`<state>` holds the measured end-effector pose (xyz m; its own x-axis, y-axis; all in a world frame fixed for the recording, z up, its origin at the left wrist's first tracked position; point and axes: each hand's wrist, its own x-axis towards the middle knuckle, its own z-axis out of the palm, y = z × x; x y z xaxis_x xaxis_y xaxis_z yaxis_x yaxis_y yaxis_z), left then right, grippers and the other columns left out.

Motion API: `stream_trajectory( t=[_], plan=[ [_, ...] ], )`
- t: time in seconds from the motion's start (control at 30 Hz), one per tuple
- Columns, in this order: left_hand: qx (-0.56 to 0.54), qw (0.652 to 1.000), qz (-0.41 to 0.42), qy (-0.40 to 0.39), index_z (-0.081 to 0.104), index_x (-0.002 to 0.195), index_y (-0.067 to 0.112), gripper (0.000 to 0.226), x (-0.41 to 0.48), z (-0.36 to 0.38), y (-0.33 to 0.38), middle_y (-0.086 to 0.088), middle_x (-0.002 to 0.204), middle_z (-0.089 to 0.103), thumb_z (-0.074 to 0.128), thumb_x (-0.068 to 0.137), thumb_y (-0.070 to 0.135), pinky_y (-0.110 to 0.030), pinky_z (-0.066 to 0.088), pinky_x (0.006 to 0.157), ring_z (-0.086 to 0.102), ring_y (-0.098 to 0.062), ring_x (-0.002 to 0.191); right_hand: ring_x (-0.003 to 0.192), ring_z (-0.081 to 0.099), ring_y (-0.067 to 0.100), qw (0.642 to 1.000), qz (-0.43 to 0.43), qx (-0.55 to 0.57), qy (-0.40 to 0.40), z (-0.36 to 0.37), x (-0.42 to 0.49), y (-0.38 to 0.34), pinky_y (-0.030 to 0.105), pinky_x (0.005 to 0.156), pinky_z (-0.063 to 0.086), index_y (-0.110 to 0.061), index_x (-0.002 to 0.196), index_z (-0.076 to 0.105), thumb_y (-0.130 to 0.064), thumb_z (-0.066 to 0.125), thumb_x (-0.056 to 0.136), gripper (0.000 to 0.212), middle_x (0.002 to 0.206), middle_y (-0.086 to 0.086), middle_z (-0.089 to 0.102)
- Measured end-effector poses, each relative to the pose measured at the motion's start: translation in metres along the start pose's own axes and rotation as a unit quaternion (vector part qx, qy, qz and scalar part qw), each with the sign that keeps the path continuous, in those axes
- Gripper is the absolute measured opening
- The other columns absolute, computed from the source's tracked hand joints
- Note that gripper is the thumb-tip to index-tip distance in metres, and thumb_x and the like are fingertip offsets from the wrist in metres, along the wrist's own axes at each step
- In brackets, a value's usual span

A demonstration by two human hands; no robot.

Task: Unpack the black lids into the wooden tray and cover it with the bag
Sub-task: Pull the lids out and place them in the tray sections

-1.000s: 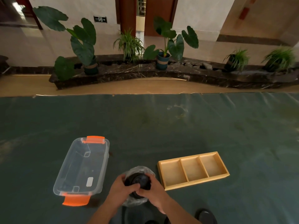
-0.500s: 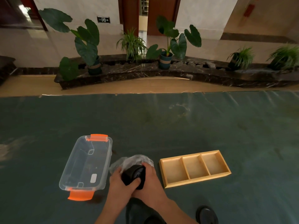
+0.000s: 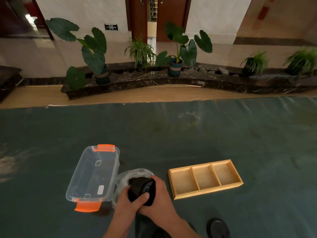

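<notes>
black lids [image 3: 141, 188]: dark stack, tipped on its side, held in both hands just left of the wooden tray [image 3: 205, 178]; partly out of the bag, individual lids can't be counted
clear bin [image 3: 93, 174]: left of the tray, beyond the hands; transparent, orange latches at its near and far ends, small white label on the near wall; sits flat on the green table cover [image 3: 171, 134]
bag [image 3: 123, 179]: clear crinkled plastic, bunched around the far and left side of the stack, touching the bin's right wall; between bin and tray
left hand [image 3: 127, 201]: left of the tray, near side of the stack; fingers curled around the stack's lower left with the bag, thumb pressed on the black surface
right hand [image 3: 158, 196]: closest to the tray's left end, not touching it; fingers wrapped over the top and right side of the stack, tight grip
wooden tray: light wood, three open compartments in a row, long axis angled slightly away to the right; nothing inside any compartment; flat on the cover
single black disc [image 3: 217, 228]: nearer the camera than the tray, below its middle, at the bottom frame edge; lying flat, apart from both hands; can't tell if it's one of the lids
planter ledge [image 3: 154, 81]: far behind the tray, past the table edge; dark stone with potted green plants along it
</notes>
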<state>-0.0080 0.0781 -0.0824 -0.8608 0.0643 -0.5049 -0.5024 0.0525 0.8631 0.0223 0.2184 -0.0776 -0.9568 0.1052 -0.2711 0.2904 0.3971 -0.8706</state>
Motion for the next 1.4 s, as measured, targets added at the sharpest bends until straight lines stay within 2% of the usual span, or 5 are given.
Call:
stream_trajectory(
  t=[0.27,0.5,1.13,1.27,1.4],
  plan=[
    [-0.184,0.979,-0.003,-0.092,0.063,0.129,-0.002,0.072,-0.013,0.004,0.002,-0.030,0.125,0.070,0.089,0.067,0.022,-0.049,0.058,0.094,0.069,-0.043,0.116,0.124,0.049,-0.011,1.000,-0.017,0.025,0.010,-0.014,-0.017,-0.009,0.007,0.098,0.044,-0.040,0.145,0.033,-0.046,0.090,0.062,0.101,0.137,-0.020,0.045],
    [-0.381,0.897,-0.154,-0.162,0.072,0.124,0.002,0.065,-0.027,0.035,0.001,-0.026,0.134,0.067,0.066,0.085,0.053,-0.047,0.062,0.085,0.068,-0.038,0.120,0.127,0.032,-0.025,0.999,-0.049,0.000,-0.009,-0.034,-0.035,-0.008,-0.005,0.096,0.033,-0.051,0.145,0.027,-0.050,0.087,0.059,0.105,0.133,-0.040,0.026],
    [-0.362,0.887,-0.190,-0.216,0.063,0.136,0.003,0.059,-0.007,0.082,-0.023,-0.027,0.133,0.066,0.067,0.088,0.038,-0.049,0.059,0.090,0.070,-0.039,0.113,0.128,0.038,-0.018,0.999,-0.038,-0.030,-0.014,-0.096,-0.049,0.005,0.000,0.099,0.040,-0.049,0.146,0.029,-0.043,0.087,0.061,0.103,0.136,-0.032,0.030],
    [-0.378,0.881,-0.188,-0.214,0.050,0.149,0.006,0.061,-0.007,0.090,-0.030,-0.020,0.147,0.058,0.058,0.095,0.033,-0.046,0.046,0.111,0.059,-0.035,0.130,0.125,0.046,-0.009,0.999,-0.011,-0.029,0.010,-0.101,-0.046,0.002,0.001,0.095,0.042,-0.041,0.149,0.027,-0.043,0.085,0.061,0.105,0.131,-0.036,0.029],
    [-0.331,0.919,-0.120,-0.178,0.024,0.161,0.020,0.106,-0.004,0.111,-0.032,0.020,0.153,0.040,0.083,0.079,0.050,-0.039,-0.006,0.128,0.032,-0.013,0.141,0.122,0.049,0.002,0.997,-0.007,-0.080,-0.005,-0.101,-0.045,0.002,0.008,0.098,0.043,-0.037,0.149,0.026,-0.046,0.080,0.062,0.103,0.129,-0.023,0.032]
  ],
)
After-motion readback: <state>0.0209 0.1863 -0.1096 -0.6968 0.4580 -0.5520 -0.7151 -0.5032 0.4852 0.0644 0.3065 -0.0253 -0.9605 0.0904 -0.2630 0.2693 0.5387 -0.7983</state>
